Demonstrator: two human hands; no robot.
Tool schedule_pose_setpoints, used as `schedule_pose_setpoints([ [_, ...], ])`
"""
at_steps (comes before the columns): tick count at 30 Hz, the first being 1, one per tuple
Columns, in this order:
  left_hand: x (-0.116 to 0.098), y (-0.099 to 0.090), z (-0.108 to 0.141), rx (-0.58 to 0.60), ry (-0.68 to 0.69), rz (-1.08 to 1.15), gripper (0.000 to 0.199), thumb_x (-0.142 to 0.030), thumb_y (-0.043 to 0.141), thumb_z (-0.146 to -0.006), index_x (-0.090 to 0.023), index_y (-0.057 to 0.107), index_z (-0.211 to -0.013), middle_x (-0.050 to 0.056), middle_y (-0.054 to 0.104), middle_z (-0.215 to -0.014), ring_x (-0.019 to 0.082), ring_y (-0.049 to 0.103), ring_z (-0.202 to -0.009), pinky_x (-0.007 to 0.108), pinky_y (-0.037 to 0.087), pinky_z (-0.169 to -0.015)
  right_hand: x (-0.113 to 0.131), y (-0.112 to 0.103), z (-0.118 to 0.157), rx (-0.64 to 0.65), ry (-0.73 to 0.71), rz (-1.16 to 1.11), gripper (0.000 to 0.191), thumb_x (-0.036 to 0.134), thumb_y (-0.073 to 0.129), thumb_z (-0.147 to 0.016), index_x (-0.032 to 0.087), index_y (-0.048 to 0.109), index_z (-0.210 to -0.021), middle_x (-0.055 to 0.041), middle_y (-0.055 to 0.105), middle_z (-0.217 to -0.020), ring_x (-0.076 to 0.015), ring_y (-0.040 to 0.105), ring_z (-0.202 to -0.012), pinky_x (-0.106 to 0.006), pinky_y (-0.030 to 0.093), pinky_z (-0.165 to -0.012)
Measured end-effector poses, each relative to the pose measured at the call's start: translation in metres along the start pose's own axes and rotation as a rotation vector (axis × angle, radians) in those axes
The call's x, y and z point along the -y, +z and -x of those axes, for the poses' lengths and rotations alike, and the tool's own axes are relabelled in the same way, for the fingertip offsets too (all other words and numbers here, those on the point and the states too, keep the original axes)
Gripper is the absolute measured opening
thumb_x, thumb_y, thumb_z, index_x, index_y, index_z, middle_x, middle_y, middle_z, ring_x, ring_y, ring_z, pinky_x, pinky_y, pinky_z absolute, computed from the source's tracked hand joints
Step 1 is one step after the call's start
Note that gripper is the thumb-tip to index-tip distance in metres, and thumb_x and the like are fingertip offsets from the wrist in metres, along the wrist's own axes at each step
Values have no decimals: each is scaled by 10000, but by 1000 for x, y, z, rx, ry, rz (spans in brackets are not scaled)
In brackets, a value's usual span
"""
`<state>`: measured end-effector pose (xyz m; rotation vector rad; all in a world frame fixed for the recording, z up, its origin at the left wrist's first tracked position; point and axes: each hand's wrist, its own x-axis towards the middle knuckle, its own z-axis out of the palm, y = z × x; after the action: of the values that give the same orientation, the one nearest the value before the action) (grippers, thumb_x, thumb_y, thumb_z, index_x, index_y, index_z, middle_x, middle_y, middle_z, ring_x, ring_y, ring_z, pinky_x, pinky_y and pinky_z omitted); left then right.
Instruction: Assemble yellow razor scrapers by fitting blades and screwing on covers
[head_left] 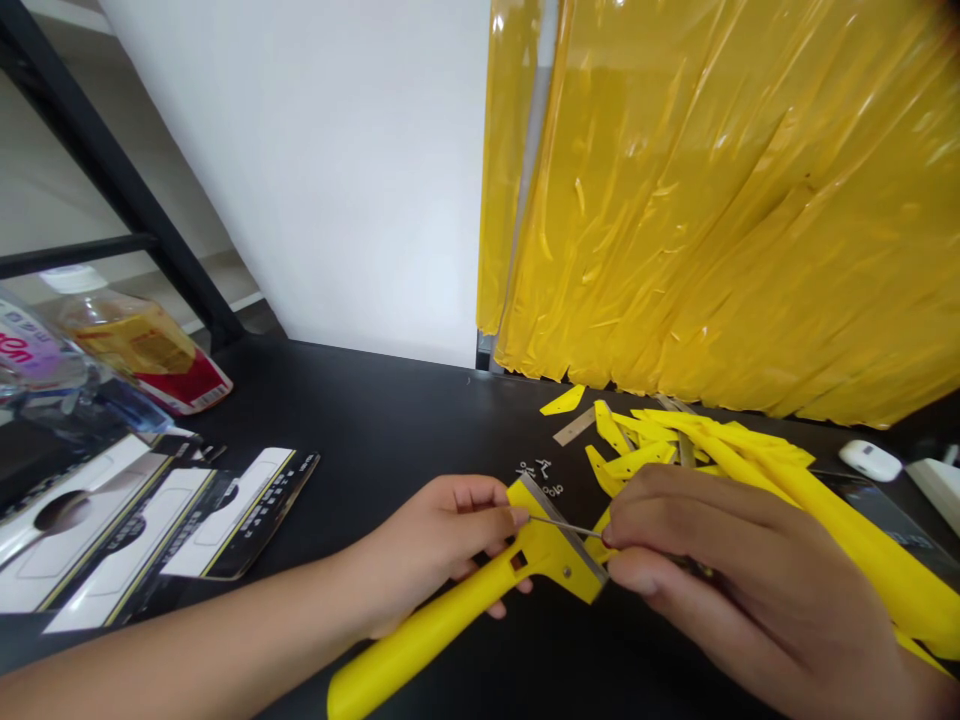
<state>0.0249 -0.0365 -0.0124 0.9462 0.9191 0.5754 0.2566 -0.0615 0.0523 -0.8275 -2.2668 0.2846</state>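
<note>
So the left hand (pixel 442 545) has a yellow plastic razor scraper (pixel 469 600) wrapped up in its fingers (pixel 480 495), curled around the head end, with the handle running down past the wrist and cut off by the bottom of the frame. A steel blade (pixel 562 525) sits along the top edge of the head, just past the left fingertips, and there's a small square hole in the plastic right by them.

The right hand (pixel 720 570) is closed in a pinch on a thin metal pin (pixel 566 527), and its tip reaches across the scraper head to about the left fingertips. Hard to make out where the pin ends up on the right, since the right fingers (pixel 660 500) hide that end, along with something dark under them that you can't really identify.

Just beyond the right fingers, a messy pile of yellow scraper parts (pixel 705 445) lies on the black tabletop (pixel 390 420), partly blocked by the hand. A long yellow handle (pixel 862 540) runs off behind the right hand, and tiny metal bits (pixel 541 475) sit just above the left fingers. Well left of the hands are printed packaging cards (pixel 150 530) and plastic bottles (pixel 127 340), both partly cut off by the frame.
</note>
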Motion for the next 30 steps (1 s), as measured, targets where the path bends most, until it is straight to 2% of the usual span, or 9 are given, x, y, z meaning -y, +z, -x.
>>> schedule_pose_setpoints([
  [7,2,-1,0,-25,-11,6,267,-389,734,-891,-129,694,-940,80,745,-791,169,723,-666,228,611,-534,0,-1,0,17,-46,-8,202,264,569,-1057,207,697,-911,10,724,-791,-93,677,-697,-191,542,-659],
  [13,4,-2,0,-43,-22,20,287,-420,764,-857,-145,682,-859,38,707,-739,191,742,-680,219,593,-513,0,3,4,77,-187,76,253,329,550,-1068,196,726,-944,-12,707,-758,-142,668,-690,-281,534,-637],
  [16,4,-2,-1,-34,-23,34,299,-429,795,-818,-152,696,-874,41,720,-729,205,749,-686,246,601,-544,2,7,6,44,-239,120,299,334,502,-1085,203,734,-948,-19,694,-733,-168,667,-690,-326,525,-657],
  [22,4,1,-4,-28,3,49,335,-442,823,-776,-163,708,-921,44,746,-734,208,749,-686,284,608,-605,8,8,6,9,-37,174,223,239,517,-1067,218,641,-884,17,673,-726,-139,628,-637,-297,483,-616],
  [24,4,1,-5,-30,4,45,337,-445,822,-774,-165,707,-922,44,748,-735,206,747,-684,286,606,-610,9,8,5,-2,-50,234,176,231,529,-1055,222,633,-913,19,670,-730,-150,630,-635,-306,474,-609],
  [27,5,1,-4,-38,3,33,329,-453,811,-784,-166,700,-901,48,750,-734,205,745,-687,287,608,-612,11,7,3,65,-55,331,146,213,506,-1041,226,628,-961,-1,684,-791,-184,650,-690,-332,480,-625],
  [30,8,0,-2,-51,-1,12,301,-451,767,-836,-164,680,-859,61,757,-733,191,731,-674,277,610,-594,11,6,3,97,-17,291,177,146,441,-1003,228,598,-995,-7,682,-812,-186,651,-697,-328,474,-603],
])
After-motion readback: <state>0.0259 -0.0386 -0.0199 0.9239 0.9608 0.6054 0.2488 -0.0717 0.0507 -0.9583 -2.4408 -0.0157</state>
